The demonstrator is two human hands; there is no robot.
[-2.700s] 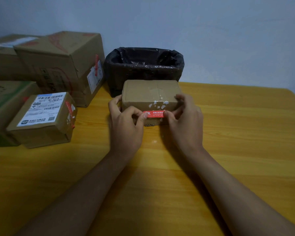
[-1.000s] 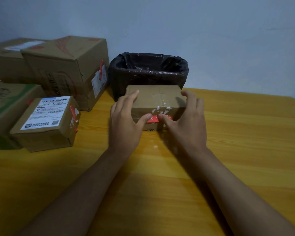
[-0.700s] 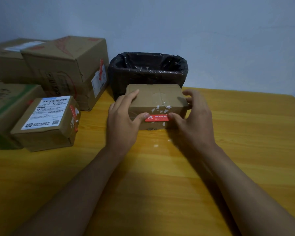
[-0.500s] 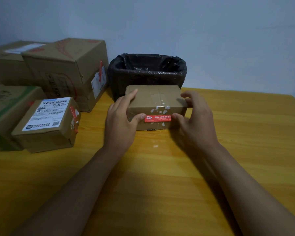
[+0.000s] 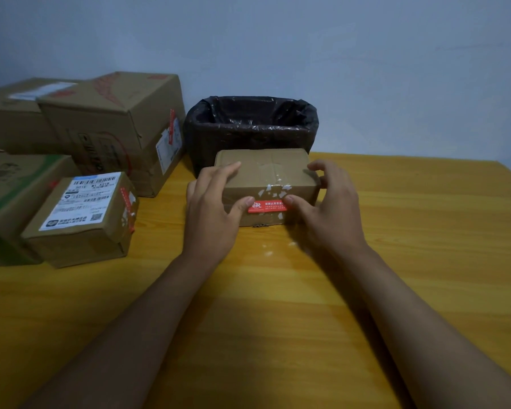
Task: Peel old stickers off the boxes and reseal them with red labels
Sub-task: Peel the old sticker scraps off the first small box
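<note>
A small brown cardboard box (image 5: pixel 266 166) stands on the yellow wooden table (image 5: pixel 396 261) in front of me, with white sticker remnants along its front top edge. A red label (image 5: pixel 266 206) is stuck across its front face. My left hand (image 5: pixel 210 214) lies over the box's left side, thumb pressing the label's left end. My right hand (image 5: pixel 331 214) curls around the right corner, its thumb covering the label's right end.
A bin lined with a black bag (image 5: pixel 248 134) stands right behind the box. To the left are several cardboard boxes, one with a white shipping label (image 5: pixel 80 202) and a large one (image 5: pixel 109 125) with red labels. Small white scraps (image 5: pixel 267 252) lie on the table.
The red label went from held by the fingertips to stuck flat on the front face. My thumbs spread along it, and the right thumb has slid back over its right end.
</note>
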